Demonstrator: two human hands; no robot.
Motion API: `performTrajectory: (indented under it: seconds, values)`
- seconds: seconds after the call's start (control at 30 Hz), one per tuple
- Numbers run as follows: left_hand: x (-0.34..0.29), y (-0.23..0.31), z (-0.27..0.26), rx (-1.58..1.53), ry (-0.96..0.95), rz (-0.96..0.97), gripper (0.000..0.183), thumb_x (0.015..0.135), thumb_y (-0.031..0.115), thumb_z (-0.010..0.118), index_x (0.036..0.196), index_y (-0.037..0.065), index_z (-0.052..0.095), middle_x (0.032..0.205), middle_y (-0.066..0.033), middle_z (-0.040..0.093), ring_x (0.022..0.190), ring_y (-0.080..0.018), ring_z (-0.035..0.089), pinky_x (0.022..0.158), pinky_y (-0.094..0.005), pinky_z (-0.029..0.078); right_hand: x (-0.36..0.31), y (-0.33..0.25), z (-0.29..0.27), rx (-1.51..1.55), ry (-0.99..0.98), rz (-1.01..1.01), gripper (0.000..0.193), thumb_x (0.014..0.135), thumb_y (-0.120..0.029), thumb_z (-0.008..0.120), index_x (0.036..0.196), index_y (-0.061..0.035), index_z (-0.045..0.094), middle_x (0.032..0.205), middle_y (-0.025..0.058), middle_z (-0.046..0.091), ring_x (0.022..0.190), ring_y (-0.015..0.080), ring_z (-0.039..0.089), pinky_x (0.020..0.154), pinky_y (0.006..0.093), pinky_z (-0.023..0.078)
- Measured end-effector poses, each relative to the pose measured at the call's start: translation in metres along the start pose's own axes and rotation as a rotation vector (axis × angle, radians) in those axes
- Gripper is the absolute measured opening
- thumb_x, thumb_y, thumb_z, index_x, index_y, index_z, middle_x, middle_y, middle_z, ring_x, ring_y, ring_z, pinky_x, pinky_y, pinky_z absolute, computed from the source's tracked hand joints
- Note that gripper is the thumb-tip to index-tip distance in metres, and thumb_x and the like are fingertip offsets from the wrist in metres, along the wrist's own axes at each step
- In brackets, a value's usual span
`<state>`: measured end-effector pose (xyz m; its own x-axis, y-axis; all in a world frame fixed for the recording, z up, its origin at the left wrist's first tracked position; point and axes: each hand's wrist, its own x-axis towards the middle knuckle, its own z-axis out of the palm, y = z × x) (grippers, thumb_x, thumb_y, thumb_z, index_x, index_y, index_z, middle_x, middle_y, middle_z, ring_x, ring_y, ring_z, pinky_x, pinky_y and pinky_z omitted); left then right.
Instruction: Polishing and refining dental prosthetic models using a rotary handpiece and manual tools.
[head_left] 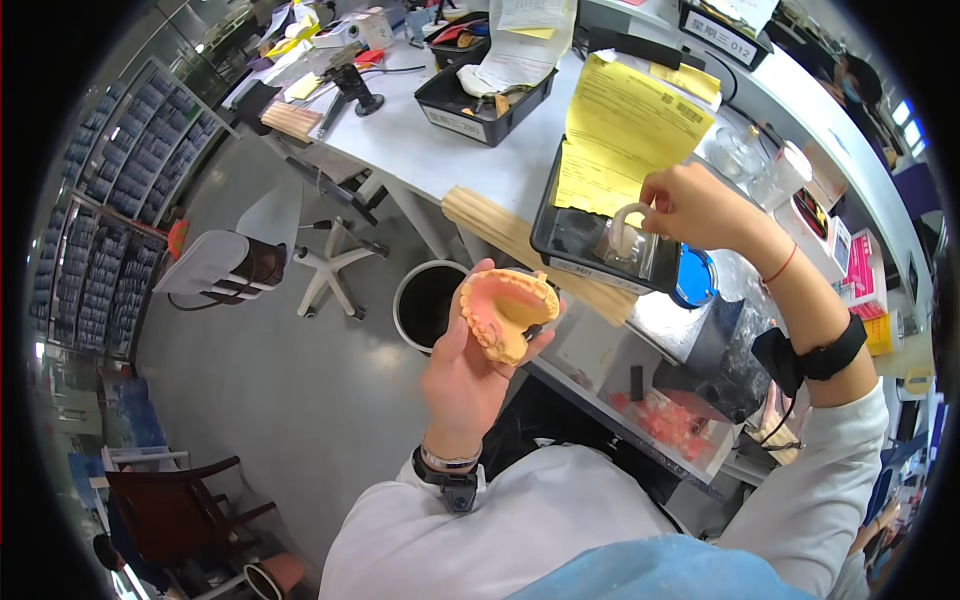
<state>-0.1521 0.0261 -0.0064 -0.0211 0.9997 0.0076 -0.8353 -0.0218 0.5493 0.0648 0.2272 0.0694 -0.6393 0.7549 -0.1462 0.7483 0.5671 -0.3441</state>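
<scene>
My left hand (462,392) is closed around a yellow plaster dental model (512,328) with a pink area along its arch. The teeth face up, clear of the bench's front edge. Over a small black tray (576,232), my right hand (706,208) pinches a whitish, curved, arch-shaped piece (624,236). Its lower part hangs within the tray, near something clear and shiny that I cannot make out. A yellow paper form (632,125) leans up from the tray's back. The tray rests partly on ribbed wooden strips (490,222).
Right of the tray lie a blue round lid (695,276) and a dark box-like block (715,360). Below is an open drawer (600,395) with pink scraps. Another black tray (490,125) stands farther back. On the floor are a bin (405,315) and a wheeled chair (335,265).
</scene>
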Motion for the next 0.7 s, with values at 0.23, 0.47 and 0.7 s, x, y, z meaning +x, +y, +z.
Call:
performTrajectory:
  seconds: [0.23,0.47,0.7]
  values:
    - [0.0,0.013,-0.002,0.026,0.08,0.094,0.07,0.086,0.038,0.053,0.141,0.006,0.025,0.138,-0.0303,0.031,0.123,-0.0504,0.039,0.093,-0.0482,0.05,0.014,-0.006,0.011,-0.271,-0.095,-0.051,0.02,0.075,-0.013,0.069,0.085,0.0037,0.063,0.077,0.0181,0.064,0.075,0.0334,0.062,0.068,0.0403,0.048]
    - [0.002,0.027,-0.011,0.022,0.066,0.12,0.069,0.087,0.038,0.052,0.141,0.006,0.026,0.138,-0.03,0.032,0.123,-0.0504,0.039,0.093,-0.0478,0.05,0.039,0.007,-0.008,-0.543,-0.259,-0.002,0.023,0.073,-0.02,0.07,0.082,0.0005,0.066,0.076,0.0204,0.063,0.079,0.0351,0.062,0.071,0.0414,0.049]
    - [0.001,0.037,-0.017,0.007,0.111,0.159,0.066,0.087,0.035,0.052,0.14,0.004,0.028,0.137,-0.0298,0.033,0.123,-0.0505,0.039,0.093,-0.0492,0.05,0.138,-0.069,0.001,-0.139,0.246,-0.323,0.027,0.081,-0.02,0.061,0.098,0.0009,0.061,0.091,0.0209,0.064,0.088,0.0361,0.061,0.083,0.0415,0.048]
